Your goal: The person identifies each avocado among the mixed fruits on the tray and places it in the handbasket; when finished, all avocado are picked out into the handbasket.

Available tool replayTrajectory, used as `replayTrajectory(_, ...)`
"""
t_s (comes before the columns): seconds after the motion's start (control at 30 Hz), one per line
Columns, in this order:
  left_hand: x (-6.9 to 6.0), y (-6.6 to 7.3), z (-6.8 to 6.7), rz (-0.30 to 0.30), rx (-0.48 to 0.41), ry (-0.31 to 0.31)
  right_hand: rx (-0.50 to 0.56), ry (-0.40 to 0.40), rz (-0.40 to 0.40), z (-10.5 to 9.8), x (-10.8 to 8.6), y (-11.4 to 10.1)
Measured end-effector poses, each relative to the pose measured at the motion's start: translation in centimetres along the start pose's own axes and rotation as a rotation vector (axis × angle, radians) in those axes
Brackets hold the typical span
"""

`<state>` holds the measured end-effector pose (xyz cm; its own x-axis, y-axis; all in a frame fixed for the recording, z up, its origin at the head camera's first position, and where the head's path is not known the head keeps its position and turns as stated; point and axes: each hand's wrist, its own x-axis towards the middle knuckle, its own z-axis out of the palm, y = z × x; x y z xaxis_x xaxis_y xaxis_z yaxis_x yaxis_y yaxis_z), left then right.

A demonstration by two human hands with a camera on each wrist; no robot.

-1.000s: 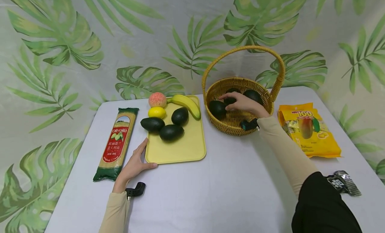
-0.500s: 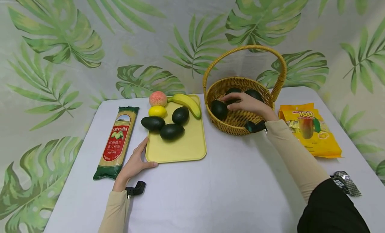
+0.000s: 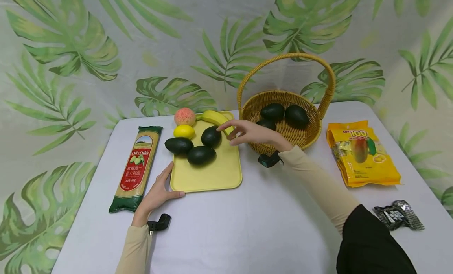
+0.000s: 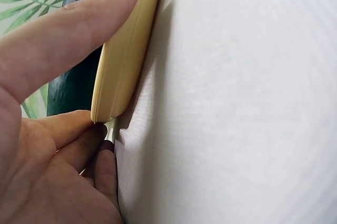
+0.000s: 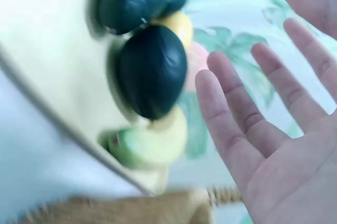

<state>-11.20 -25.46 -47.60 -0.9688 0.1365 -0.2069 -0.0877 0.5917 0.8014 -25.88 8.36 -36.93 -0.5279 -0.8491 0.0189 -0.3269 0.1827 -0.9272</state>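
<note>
At the near left corner of the yellow tray (image 3: pixel 212 183), my left hand (image 3: pixel 157 194) rests with its thumb on the front rim and its fingers along the left side. In the left wrist view the thumb lies over the tray's rim (image 4: pixel 124 66). My right hand (image 3: pixel 249 132) hovers over the tray's right edge, fingers spread and holding nothing, close to an avocado (image 3: pixel 211 137) and a banana (image 3: pixel 216 118). Two more avocados (image 3: pixel 201 155) lie on the tray, near a lemon (image 3: pixel 184 131) and a peach (image 3: pixel 185 117). In the right wrist view an avocado (image 5: pixel 151 71) sits beyond my fingers.
A wicker basket (image 3: pixel 308 138) with a tall handle stands to the right with three avocados (image 3: pixel 296 116) inside, one partly hidden by my hand. A spaghetti packet (image 3: pixel 136 168) lies left, a yellow candy bag (image 3: pixel 366 154) right, and small dark wrapped packets (image 3: pixel 398 216) near the right edge.
My right hand has left the basket and moved left to the tray, with nothing in it. The avocados in the basket show more fully. My left hand has stayed put.
</note>
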Motion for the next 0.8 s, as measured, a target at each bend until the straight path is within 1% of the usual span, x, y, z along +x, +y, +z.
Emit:
replayTrajectory(0.07, 0.0, 0.0, 0.0, -0.001, 0.002, 0.001, 0.001, -0.038, -0.015, 0.9, 1.2, 0.2)
replayTrajectory(0.17, 0.0, 0.0, 0.0, -0.005, 0.007, 0.001, -0.013, -0.072, -0.027, 2.1, 2.8, 0.5)
replayTrajectory(0.33, 0.0, 0.0, 0.0, -0.01, 0.011, 0.0, -0.071, -0.09, -0.033, 4.1, 5.0, 1.1)
replayTrajectory(0.47, 0.0, 0.1, -0.1, -0.022, 0.012, -0.002, -0.2, -0.109, -0.034, 5.4, 6.2, 1.1)
replayTrajectory(0.67, -0.1, 0.2, -0.1, -0.026, 0.007, -0.006, -0.495, -0.162, -0.007, 6.9, 7.3, 0.9)
replayTrajectory(0.8, -0.1, 0.4, -0.1, -0.028, 0.003, -0.008, -0.661, -0.152, -0.01, 7.8, 7.6, 1.0)
